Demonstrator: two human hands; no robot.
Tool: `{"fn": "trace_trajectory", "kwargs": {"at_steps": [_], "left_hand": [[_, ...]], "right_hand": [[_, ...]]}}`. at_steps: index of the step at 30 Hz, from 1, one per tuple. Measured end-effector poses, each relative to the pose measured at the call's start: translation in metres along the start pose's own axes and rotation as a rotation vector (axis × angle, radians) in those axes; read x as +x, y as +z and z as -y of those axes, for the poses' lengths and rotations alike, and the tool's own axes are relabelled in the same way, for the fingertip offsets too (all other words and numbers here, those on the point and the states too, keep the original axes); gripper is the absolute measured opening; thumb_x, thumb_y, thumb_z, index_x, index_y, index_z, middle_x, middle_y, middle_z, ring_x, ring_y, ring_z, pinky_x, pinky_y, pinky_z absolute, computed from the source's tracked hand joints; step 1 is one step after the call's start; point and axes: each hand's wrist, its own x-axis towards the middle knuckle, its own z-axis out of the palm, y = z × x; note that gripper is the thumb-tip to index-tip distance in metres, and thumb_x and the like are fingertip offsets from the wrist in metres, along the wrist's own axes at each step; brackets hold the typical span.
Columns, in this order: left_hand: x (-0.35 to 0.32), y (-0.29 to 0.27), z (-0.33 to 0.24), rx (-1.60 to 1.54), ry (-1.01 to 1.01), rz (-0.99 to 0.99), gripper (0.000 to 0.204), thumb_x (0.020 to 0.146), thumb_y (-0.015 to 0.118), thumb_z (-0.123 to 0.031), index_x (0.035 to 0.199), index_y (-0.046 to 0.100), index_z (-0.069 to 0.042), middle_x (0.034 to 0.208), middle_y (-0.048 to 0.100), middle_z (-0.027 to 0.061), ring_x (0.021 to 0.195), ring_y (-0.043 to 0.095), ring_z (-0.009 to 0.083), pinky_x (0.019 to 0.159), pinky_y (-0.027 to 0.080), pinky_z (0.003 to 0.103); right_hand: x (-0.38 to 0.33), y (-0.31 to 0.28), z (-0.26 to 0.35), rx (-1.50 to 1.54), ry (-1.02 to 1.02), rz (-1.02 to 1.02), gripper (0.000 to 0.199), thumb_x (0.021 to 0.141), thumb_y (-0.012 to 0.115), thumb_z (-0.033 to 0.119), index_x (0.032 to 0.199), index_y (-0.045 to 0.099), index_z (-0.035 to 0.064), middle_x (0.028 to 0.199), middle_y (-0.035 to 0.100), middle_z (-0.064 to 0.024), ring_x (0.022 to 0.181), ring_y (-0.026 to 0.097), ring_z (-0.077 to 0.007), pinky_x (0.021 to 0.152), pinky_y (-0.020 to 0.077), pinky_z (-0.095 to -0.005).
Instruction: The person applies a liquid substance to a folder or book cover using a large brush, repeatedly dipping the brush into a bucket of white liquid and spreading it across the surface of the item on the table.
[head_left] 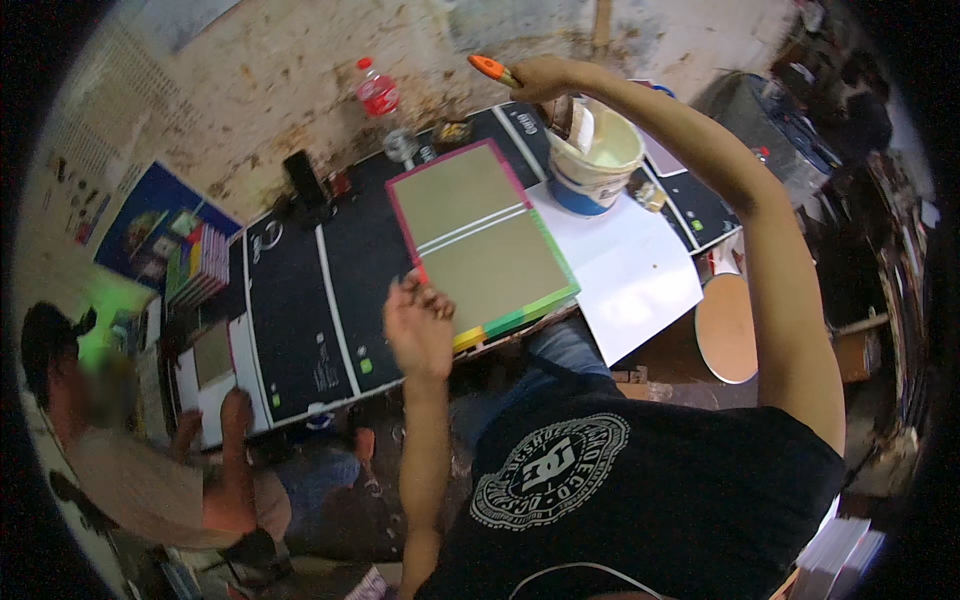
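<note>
My right hand (545, 78) is closed round an orange-handled brush (492, 69) at the far side of the table. The brush's lower end is beside the rim of a white and blue bucket (592, 185), which holds a pale substance. My left hand (418, 325) is at the left edge of a framed board (485, 270), its fingers loosely bent and apart, with nothing visible in them. The board is grey-beige, has pink, green and yellow edges, and two white lines cross its middle. Whether the left fingers touch it, I cannot tell.
White sheets (640, 275) lie under the bucket on the black table (345, 260). A red-labelled bottle (378, 95) and a dark phone-like object (303, 178) stand at the back. To the left, a person (150, 470) works beside stacked books (203, 265). A round paddle (727, 328) is at right.
</note>
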Motion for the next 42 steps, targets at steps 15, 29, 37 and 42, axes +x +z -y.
{"fn": "trace_trajectory", "kwargs": {"at_steps": [15,29,37,42], "left_hand": [[0.043,-0.041,0.071,1.130,0.581,-0.326,0.025,0.102,0.043,-0.022,0.106,0.058,-0.003,0.071,0.053,0.0006,0.060,0.043,0.0055,0.055,0.036,0.024],[0.048,-0.035,0.062,0.788,0.626,-0.353,0.039,0.104,0.032,-0.037,0.104,0.054,-0.003,0.067,0.048,0.0001,0.055,0.039,0.0046,0.048,0.030,0.020],[0.044,-0.042,0.067,0.866,0.629,-0.395,0.040,0.104,0.031,-0.039,0.105,0.053,-0.005,0.068,0.046,-0.0023,0.056,0.036,0.0036,0.050,0.028,0.019],[0.043,-0.042,0.064,0.881,0.594,-0.353,0.041,0.104,0.029,-0.038,0.104,0.054,-0.005,0.067,0.047,-0.0018,0.057,0.037,0.0046,0.050,0.029,0.020]], "right_hand": [[-0.009,0.126,0.087,0.577,0.168,-0.260,0.039,0.075,0.070,0.039,0.085,0.069,0.0021,0.081,0.068,-0.0230,0.079,0.068,-0.0367,0.072,0.0534,-0.0452],[-0.141,0.138,0.142,1.156,0.292,-0.640,0.027,0.077,0.075,0.025,0.084,0.064,0.0007,0.079,0.067,-0.0100,0.072,0.063,-0.0171,0.069,0.0504,-0.0309],[-0.178,0.166,0.129,0.746,0.458,-0.491,0.023,0.078,0.070,0.020,0.081,0.061,-0.0008,0.063,0.061,-0.0090,0.059,0.056,-0.0148,0.057,0.0465,-0.0310],[-0.172,0.130,0.093,0.607,0.371,-0.501,0.022,0.078,0.072,0.020,0.076,0.061,0.0007,0.066,0.061,-0.0060,0.061,0.055,-0.0119,0.056,0.0446,-0.0293]]}}
